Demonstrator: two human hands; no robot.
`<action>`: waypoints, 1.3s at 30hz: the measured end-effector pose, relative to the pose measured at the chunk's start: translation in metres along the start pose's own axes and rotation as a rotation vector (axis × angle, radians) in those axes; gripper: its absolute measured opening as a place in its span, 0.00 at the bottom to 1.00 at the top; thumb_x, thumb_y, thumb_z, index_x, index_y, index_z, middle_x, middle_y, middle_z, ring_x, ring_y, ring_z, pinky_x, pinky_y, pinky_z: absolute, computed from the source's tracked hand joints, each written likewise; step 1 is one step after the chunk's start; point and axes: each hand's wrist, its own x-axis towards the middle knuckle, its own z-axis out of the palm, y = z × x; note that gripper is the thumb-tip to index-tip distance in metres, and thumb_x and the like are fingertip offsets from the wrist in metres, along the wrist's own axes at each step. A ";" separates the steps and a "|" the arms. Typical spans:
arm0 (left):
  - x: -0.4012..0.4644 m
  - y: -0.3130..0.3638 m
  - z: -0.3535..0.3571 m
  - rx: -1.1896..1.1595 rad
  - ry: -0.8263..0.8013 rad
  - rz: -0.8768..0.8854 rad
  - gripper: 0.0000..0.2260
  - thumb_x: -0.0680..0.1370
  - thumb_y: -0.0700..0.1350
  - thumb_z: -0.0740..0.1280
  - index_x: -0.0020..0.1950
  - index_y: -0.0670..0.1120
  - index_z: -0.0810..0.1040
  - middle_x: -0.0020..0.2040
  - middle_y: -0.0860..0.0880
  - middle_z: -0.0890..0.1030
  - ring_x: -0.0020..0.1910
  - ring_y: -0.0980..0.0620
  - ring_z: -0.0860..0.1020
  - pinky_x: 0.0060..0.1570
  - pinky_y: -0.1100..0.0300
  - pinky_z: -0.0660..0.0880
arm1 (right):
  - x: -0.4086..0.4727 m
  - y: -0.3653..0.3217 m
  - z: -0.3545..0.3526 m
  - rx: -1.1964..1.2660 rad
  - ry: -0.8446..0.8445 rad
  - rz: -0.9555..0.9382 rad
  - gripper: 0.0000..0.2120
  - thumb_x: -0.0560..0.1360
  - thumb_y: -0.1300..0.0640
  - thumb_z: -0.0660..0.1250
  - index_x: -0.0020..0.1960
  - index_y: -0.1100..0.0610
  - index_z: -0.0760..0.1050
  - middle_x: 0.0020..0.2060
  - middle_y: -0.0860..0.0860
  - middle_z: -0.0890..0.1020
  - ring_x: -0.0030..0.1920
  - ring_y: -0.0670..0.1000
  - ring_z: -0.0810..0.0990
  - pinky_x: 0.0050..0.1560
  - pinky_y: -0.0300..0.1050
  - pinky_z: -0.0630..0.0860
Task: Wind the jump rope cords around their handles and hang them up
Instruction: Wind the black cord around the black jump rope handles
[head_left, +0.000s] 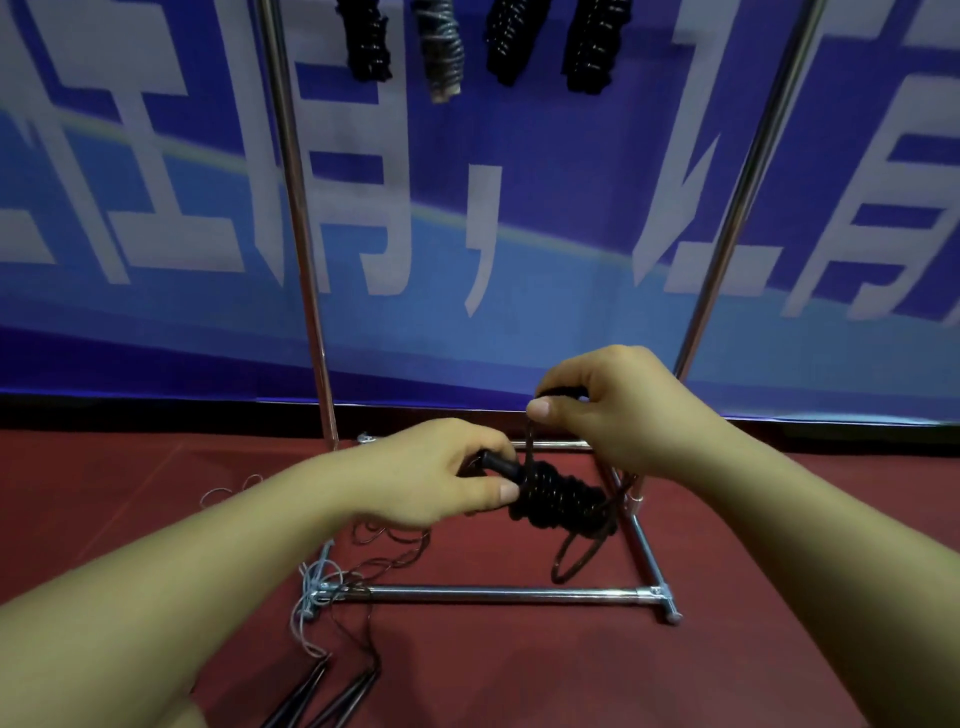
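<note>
Standing on red floor (519, 675) before a blue banner (519, 234), your left hand (431, 475) grips the handle (501, 465) at center; your right hand (618, 410) pinches its cord (558, 496) at 1 o'clock.

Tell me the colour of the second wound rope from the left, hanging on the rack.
Grey, among black ones: the second wound rope, seen in the head view.
</note>
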 end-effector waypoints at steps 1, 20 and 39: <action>-0.001 0.001 -0.002 0.001 -0.020 0.008 0.05 0.80 0.54 0.68 0.53 0.55 0.80 0.45 0.46 0.81 0.42 0.49 0.78 0.48 0.47 0.76 | 0.003 0.004 0.000 0.007 -0.016 0.011 0.08 0.76 0.46 0.70 0.46 0.50 0.84 0.39 0.47 0.85 0.43 0.49 0.82 0.48 0.50 0.79; -0.030 -0.048 -0.026 -0.356 0.093 -0.006 0.09 0.80 0.53 0.64 0.51 0.50 0.79 0.39 0.47 0.74 0.39 0.53 0.71 0.42 0.60 0.68 | 0.061 0.037 0.081 0.285 -0.167 -0.201 0.21 0.76 0.36 0.63 0.45 0.53 0.82 0.34 0.49 0.82 0.35 0.46 0.79 0.39 0.44 0.75; 0.020 -0.107 -0.014 -0.631 0.809 -0.393 0.11 0.84 0.50 0.63 0.50 0.45 0.79 0.31 0.51 0.78 0.30 0.52 0.71 0.35 0.57 0.69 | 0.075 -0.011 0.148 0.209 -0.394 -0.216 0.04 0.82 0.48 0.60 0.53 0.47 0.70 0.44 0.44 0.79 0.42 0.43 0.76 0.45 0.40 0.73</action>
